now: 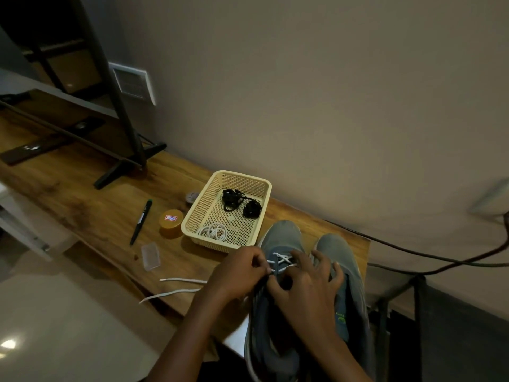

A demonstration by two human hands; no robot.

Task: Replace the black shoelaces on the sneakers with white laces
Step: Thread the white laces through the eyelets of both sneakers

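Two grey-blue sneakers stand side by side at the table's right end, the left sneaker (278,238) and the right sneaker (337,250). A white lace (283,259) criss-crosses the left sneaker's lower eyelets, and its two loose ends (179,285) trail left over the table edge. My left hand (242,271) pinches the lace at the shoe's left side. My right hand (305,282) rests over the tongue with curled fingers at the lace. A cream basket (205,199) holds two bundled black laces (241,202) and a coiled white lace (213,231).
On the wooden table (91,205) lie a pen (141,220), an orange round tin (170,223), a small clear plastic case (150,256) and a monitor stand foot (124,166). Dark cables (429,256) run along the wall at the right.
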